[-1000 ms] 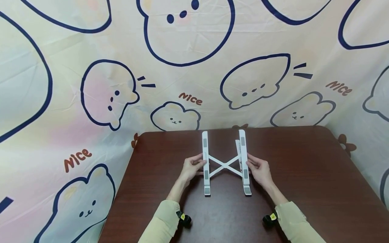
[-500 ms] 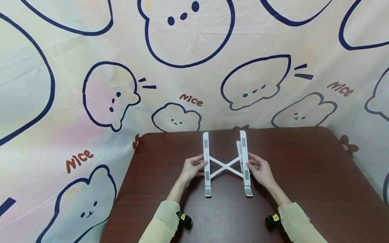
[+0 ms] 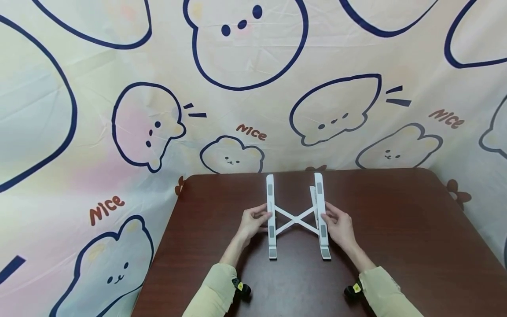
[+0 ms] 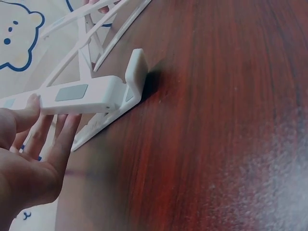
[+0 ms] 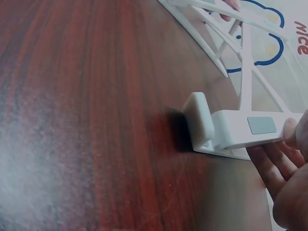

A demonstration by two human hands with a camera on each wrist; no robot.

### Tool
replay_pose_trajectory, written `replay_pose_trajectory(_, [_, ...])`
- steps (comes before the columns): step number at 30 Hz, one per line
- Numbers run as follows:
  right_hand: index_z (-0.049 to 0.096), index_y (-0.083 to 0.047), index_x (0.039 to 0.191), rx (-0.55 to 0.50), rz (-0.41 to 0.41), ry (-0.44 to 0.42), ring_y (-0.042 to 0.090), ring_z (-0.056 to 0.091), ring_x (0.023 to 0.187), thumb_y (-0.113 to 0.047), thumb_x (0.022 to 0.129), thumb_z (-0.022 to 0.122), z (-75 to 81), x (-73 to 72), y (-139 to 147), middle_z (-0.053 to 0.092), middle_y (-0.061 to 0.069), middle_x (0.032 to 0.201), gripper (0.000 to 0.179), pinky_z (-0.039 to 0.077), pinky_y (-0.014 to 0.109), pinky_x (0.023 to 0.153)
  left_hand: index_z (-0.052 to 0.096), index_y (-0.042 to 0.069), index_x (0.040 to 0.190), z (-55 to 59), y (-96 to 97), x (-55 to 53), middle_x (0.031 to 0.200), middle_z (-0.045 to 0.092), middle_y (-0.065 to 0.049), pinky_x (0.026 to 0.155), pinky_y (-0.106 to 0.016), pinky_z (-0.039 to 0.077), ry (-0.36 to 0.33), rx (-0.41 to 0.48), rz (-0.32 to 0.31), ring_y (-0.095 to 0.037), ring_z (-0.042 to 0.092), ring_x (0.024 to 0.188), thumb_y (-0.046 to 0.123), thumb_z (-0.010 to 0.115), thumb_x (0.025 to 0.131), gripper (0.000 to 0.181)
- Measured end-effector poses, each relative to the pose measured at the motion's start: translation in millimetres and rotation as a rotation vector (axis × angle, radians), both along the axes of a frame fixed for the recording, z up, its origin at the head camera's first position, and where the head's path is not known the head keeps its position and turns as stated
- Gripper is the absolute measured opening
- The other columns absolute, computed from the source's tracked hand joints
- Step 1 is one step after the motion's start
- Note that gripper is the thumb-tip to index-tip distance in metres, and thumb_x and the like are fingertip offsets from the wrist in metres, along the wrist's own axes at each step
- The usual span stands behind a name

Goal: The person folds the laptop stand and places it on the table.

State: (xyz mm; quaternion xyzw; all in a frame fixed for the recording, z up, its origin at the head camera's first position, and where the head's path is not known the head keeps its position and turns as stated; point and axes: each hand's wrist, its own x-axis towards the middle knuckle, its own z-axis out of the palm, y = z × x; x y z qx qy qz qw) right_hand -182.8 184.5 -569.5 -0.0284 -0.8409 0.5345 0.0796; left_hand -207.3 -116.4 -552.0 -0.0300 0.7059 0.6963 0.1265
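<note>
Scarcely anything has moved since the earlier head frames: left hand (image 3: 250, 222), right hand (image 3: 341, 226) and white folding stand (image 3: 295, 219) have slid together slightly towards four o'clock, probably through a shift of the camera itself; the left hand pinches the left rail (image 3: 271, 198) at the stand's nine o'clock side, thumb on top and fingers beneath; the right hand pinches the right rail (image 3: 320, 204) at three o'clock in the same way; between them, thin bars cross in an X, joining the rails; grey pads (image 4: 72, 92) sit in the rails' upper faces, and an upturned lip (image 4: 136, 71) stands at each rail's six o'clock end; a base bar (image 4: 101, 123) under the left rail seems to rest on the counter (image 3: 396, 220).

The stand is already unfolded, so the step in hand looks like adjusting or steadying its spread or slope; the next move would call for even pressure from both hands, keeping the rails level; farther out, black wrist cameras (image 3: 243, 290) show at seven and five o'clock, beside pale sleeves (image 3: 214, 291); bear-patterned cloth (image 3: 237, 59) hangs beyond the counter's twelve o'clock edge.
</note>
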Motion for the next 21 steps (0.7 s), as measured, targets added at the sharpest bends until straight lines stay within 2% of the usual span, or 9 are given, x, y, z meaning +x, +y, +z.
replay_pose_trajectory(4, [0.066,0.001,0.149,0.021,-0.023,0.02,0.02,0.081,0.094,-0.002,0.105,0.072,-1.5,0.6,-2.6,0.08,0.031,0.115,0.045,0.049,0.003,0.073,0.062,-0.005,0.151,-1.8,0.0,0.1,0.099,0.082,-0.005,0.072,-0.036,0.07,0.009,-0.001,0.003,-0.011,0.075,0.077,0.004,0.072,0.105,0.048])
replay_pose_trajectory(7, [0.067,0.001,0.147,0.047,-0.034,0.049,0.002,0.073,0.085,-0.002,0.104,0.073,-3.8,0.5,-4.1,0.081,0.029,0.111,0.044,0.049,0.006,0.071,0.062,-0.005,0.152,-1.6,0.4,0.9,0.099,0.081,-0.005,0.072,-0.036,0.07,0.011,-0.001,0.011,-0.011,0.075,0.076,0.004,0.072,0.105,0.049])
replay_pose_trajectory(9, [0.068,0.001,0.146,0.064,-0.04,0.069,-0.003,0.068,0.081,-0.002,0.103,0.074,-5.0,0.7,-5.0,0.081,0.028,0.109,0.044,0.049,0.008,0.069,0.062,-0.003,0.152,-1.4,1.0,1.7,0.1,0.081,-0.007,0.072,-0.035,0.07,0.01,-0.008,0.019,-0.011,0.074,0.076,0.004,0.072,0.105,0.048])
replay_pose_trajectory(15, [0.067,-0.001,0.148,0.106,-0.066,0.066,-0.004,0.059,0.072,-0.004,0.104,0.073,-6.3,4.1,-5.1,0.08,0.027,0.111,0.045,0.046,0.015,0.065,0.062,-0.003,0.152,1.0,8.4,4.8,0.105,0.08,-0.016,0.07,-0.035,0.069,0.04,-0.034,0.034,-0.011,0.073,0.076,0.005,0.072,0.106,0.048])
replay_pose_trajectory(21, [0.067,-0.002,0.149,0.109,-0.071,0.069,-0.001,0.055,0.067,-0.005,0.104,0.072,-7.5,5.0,-5.6,0.079,0.028,0.114,0.045,0.044,0.019,0.062,0.062,-0.005,0.151,-0.6,12.3,5.1,0.102,0.08,-0.014,0.067,-0.035,0.069,0.063,-0.037,0.042,-0.01,0.071,0.072,0.004,0.072,0.105,0.048])
